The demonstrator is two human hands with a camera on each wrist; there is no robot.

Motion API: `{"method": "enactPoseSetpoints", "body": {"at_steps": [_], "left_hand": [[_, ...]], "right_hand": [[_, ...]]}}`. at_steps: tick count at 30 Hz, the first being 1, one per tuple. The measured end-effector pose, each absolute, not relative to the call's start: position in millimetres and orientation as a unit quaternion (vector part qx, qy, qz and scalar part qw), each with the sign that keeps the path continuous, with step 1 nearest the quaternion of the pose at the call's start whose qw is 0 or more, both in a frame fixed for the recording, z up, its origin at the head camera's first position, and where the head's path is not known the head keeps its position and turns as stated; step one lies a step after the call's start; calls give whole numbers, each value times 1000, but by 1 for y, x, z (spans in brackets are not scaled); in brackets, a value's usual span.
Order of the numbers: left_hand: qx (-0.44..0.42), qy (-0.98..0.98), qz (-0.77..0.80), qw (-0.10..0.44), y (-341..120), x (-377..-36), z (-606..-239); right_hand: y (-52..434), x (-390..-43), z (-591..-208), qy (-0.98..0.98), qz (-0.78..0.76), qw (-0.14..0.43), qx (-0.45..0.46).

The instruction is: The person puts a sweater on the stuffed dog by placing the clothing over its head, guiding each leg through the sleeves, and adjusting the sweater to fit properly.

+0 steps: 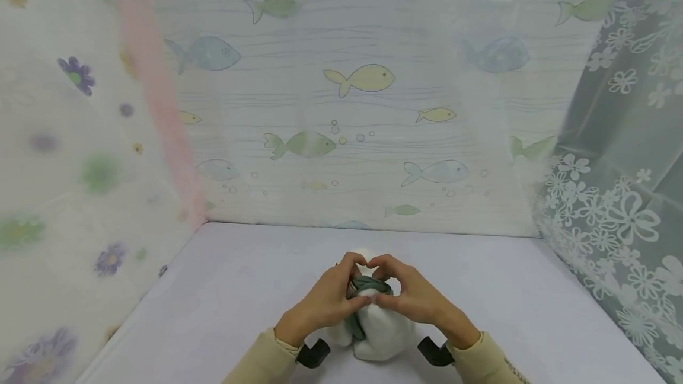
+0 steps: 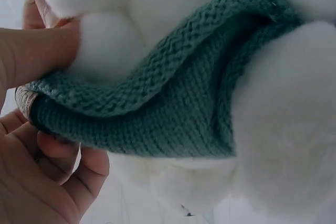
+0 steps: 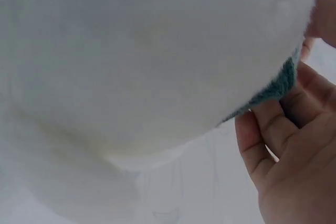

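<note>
A white, fluffy stuffed toy stands on the table between the two hands, with a green knitted scarf wrapped round its upper part. My left hand grips the scarf from the left, thumb in front and fingers curved behind. In the left wrist view the knitted scarf shows a folded edge and a brownish patch by the fingers. My right hand holds the scarf's right side with bent fingers. The toy's white body hides most of the scarf in the right wrist view.
The white table ends at a fish-print curtain behind. A flowered sheet hangs at left, a grey one with white flowers at right. Black wrist mounts sit below both wrists.
</note>
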State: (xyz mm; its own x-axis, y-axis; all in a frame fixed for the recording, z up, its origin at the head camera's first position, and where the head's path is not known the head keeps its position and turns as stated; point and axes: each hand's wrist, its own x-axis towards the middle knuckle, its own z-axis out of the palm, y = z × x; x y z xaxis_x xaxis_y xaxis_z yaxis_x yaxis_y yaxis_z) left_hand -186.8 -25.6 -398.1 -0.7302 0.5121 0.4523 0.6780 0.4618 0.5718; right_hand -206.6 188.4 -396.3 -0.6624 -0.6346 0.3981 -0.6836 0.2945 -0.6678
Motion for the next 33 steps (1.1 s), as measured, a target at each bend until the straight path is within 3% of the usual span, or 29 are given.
{"method": "enactPoseSetpoints", "body": {"at_steps": [3, 9, 11, 14, 20, 29, 33], "left_hand": [[-352, -849, -364, 150, -22, -187, -401], [-357, -823, -325, 299, -18, -190, -408], [-356, -815, -322, 324, -19, -192, -410], [-357, -818, -329, 309, -21, -193, -411], [-353, -836, -357, 221, -23, -191, -410], [-331, -855, -348, 198, -22, -187, -405], [-331, -860, -346, 176, -18, -184, -403]], "right_hand": [[186, -207, -400, -797, 427, 64, 423], [180, -208, -408, -771, 395, 205, 456], [179, -207, -409, -770, 390, 220, 454], [178, -196, -393, -770, 409, 209, 443], [184, -194, -384, -776, 449, 176, 406], [199, -211, -396, -801, 432, 57, 412], [202, -210, -393, -806, 419, 39, 416]]}}
